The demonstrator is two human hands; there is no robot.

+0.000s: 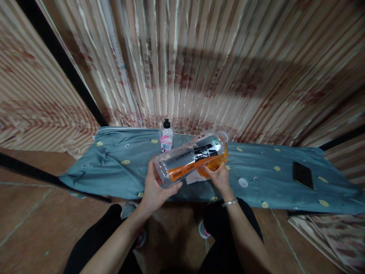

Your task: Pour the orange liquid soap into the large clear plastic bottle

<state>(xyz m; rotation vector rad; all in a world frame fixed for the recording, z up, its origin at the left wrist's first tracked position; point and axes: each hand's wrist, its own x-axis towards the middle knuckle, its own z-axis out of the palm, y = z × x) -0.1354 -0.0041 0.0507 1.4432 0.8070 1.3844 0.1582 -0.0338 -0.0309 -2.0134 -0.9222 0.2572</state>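
While the base of a large clear bottle is gripped by the left hand above the front edge of a cloth-covered bench, a small black-capped bottle is seen standing upright near the back edge. The left thumb is laid along the base's underside; the other fingers are mostly hidden. The large bottle is tilted, its neck raised to the right, above a white cloth-like piece. Below the neck, an orange container is clasped by the right hand, the thumb pressed against it, the other fingers largely hidden; whether the two vessels touch cannot be told. Farther right, a white disc is set near the front edge, and a dark phone toward the right end. Two-handed handling of both vessels is judged the step in hand; a firm base grip and careful tilt control would be called for next.
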